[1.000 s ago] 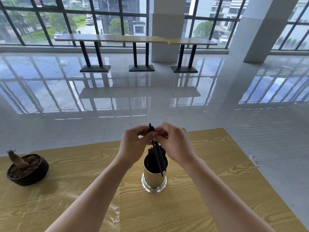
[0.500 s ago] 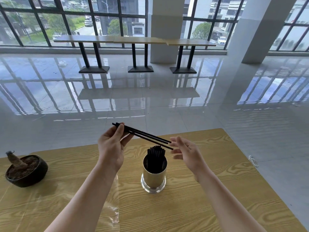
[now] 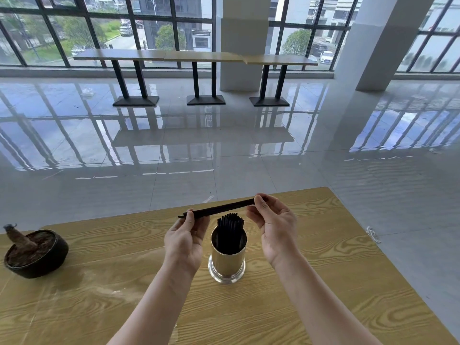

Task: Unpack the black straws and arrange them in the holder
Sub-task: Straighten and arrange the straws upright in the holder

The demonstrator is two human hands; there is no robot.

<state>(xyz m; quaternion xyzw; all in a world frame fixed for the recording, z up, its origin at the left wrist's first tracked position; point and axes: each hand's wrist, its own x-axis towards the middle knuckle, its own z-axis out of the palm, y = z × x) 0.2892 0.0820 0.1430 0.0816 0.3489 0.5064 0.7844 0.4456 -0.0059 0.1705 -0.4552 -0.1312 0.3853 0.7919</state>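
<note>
A gold metal holder (image 3: pixel 227 260) stands upright on the wooden table (image 3: pixel 311 282), with several black straws (image 3: pixel 230 224) sticking out of its top. Just above it I hold a small bunch of black straws (image 3: pixel 219 209) nearly level, its right end slightly higher. My left hand (image 3: pixel 185 239) pinches the bunch's left end between thumb and fingers. My right hand (image 3: pixel 275 225) pinches the right end, palm turned toward me. Both hands hover left and right of the holder without touching it.
A dark round pot (image 3: pixel 37 253) with a dry stump sits at the table's left edge. Clear plastic film (image 3: pixel 82 290) lies flat over the table's left part. The table's far edge runs just behind my hands; glossy floor and bar tables (image 3: pixel 196 57) lie beyond.
One second ago both hands met over the holder with straws hanging into it. My left hand then lifted the bunch out to the left; now the right hand grips its other end and it lies level.
</note>
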